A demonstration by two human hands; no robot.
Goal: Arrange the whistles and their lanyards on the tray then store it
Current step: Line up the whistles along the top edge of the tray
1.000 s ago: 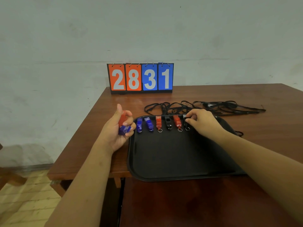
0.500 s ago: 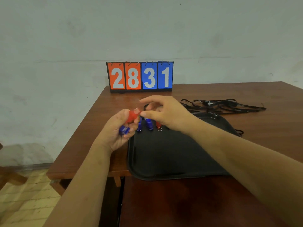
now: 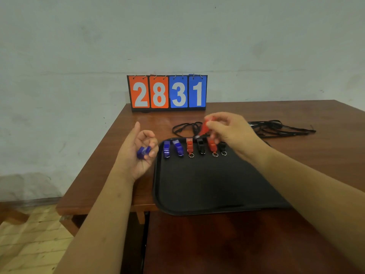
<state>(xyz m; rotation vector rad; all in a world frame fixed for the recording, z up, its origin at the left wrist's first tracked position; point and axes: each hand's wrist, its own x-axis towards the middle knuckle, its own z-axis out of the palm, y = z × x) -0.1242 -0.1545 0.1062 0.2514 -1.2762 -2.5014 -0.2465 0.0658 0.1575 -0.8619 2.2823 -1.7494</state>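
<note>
The brown worktop [image 3: 296, 115] carries a black tray [image 3: 207, 184], with a flip scoreboard [image 3: 167, 91] at its 12 o'clock and tangled black lanyards [image 3: 280, 128] just past the rim toward 1 o'clock. The right hand [image 3: 233, 133] hovers over the tray's far edge, fingers pinching a red whistle [image 3: 204, 128]. The left hand [image 3: 136, 153], at the tray's 10 o'clock, lies palm up with fingers curled round a blue whistle [image 3: 143, 152], and a row of six whistles [image 3: 200, 145] lines the tray's 12 o'clock edge.

whistles [image 3: 194, 147] on tray [image 3: 207, 186] (far edge), lanyards [image 3: 276, 128] behind

Right hand [image 3: 231, 133] pinches red whistle [image 3: 205, 127] above tray [image 3: 207, 186]
</note>
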